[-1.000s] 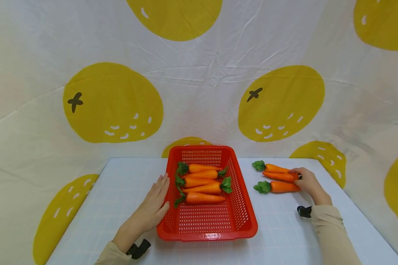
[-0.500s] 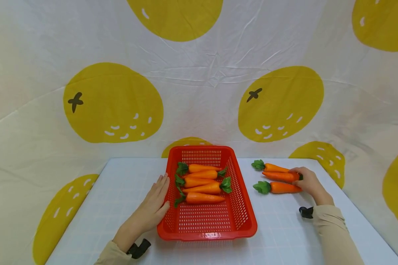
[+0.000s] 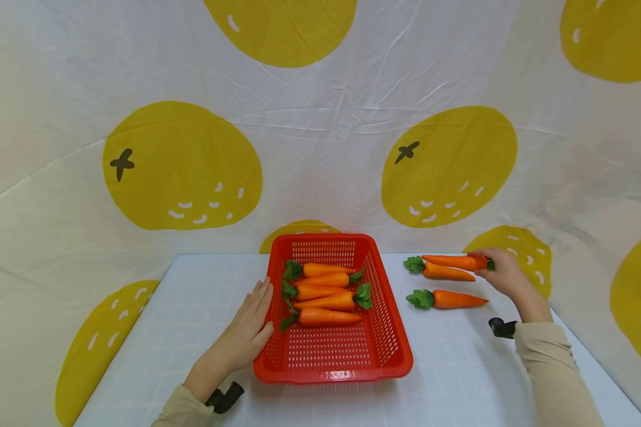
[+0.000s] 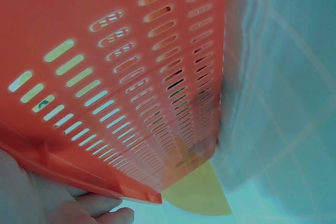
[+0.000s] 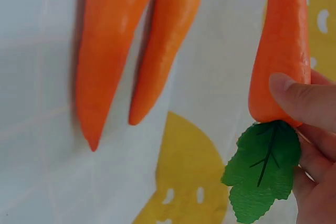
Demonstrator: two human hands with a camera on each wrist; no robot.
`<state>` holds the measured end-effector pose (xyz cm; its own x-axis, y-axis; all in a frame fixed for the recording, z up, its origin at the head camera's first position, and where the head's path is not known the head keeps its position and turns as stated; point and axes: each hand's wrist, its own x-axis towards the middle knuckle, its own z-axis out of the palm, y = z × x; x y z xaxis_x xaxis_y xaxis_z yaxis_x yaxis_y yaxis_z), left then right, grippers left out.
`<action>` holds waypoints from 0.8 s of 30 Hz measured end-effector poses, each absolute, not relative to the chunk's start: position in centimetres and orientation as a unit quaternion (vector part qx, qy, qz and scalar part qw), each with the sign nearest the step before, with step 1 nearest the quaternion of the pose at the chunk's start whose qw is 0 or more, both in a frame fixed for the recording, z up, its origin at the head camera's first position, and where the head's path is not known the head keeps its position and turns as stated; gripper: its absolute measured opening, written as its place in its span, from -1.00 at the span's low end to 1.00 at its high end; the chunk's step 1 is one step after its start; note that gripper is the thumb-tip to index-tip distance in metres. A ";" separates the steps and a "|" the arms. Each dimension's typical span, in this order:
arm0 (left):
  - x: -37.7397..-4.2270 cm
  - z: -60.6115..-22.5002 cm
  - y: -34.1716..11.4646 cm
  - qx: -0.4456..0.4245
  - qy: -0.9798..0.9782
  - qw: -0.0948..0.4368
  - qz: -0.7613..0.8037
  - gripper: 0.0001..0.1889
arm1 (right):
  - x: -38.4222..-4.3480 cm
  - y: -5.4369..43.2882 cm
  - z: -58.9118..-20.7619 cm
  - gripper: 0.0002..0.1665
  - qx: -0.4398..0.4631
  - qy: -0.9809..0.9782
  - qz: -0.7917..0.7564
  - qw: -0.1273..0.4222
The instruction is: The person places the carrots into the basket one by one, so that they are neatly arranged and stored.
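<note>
Carrot (image 5: 281, 51) in right hand (image 3: 504, 274) runs off the right-wrist view's top.

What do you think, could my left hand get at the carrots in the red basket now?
Probably yes: the left hand rests against the red basket, whose top is open, and nothing covers the carrots inside.

No text can be read. The near rim of the red basket (image 3: 294, 376) bears a short row of pale marks (image 3: 337, 375) like lettering, too small and blurred to make out.
</note>
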<state>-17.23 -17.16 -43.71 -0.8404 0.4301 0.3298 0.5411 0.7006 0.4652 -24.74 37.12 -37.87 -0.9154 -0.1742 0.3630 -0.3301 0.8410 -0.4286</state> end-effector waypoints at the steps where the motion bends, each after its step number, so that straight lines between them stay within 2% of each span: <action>1: -17.3 -43.7 -17.1 -0.264 -0.917 0.097 -0.283 -0.27 | -25.5 38.1 -37.9 -0.55 0.138 -0.949 0.248 0.138; 4: -17.3 -43.8 -17.1 -0.263 -0.917 0.096 -0.285 -0.27 | -26.4 38.6 -37.3 -0.52 0.152 -0.949 0.231 0.154; 10: -17.3 -43.7 -17.1 -0.263 -0.917 0.097 -0.284 -0.27 | -25.8 36.2 -34.9 -0.49 0.180 -0.939 0.203 0.214; 24: -17.3 -43.7 -17.2 -0.264 -0.917 0.098 -0.283 -0.26 | -23.4 28.8 -30.5 -0.47 0.289 -0.904 0.203 0.242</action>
<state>-17.27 -17.17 -43.69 -0.8420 0.4283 0.3279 0.5386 0.7013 0.4670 -23.37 28.75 -30.46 -0.7152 -0.4243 0.5554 -0.6210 0.7505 -0.2262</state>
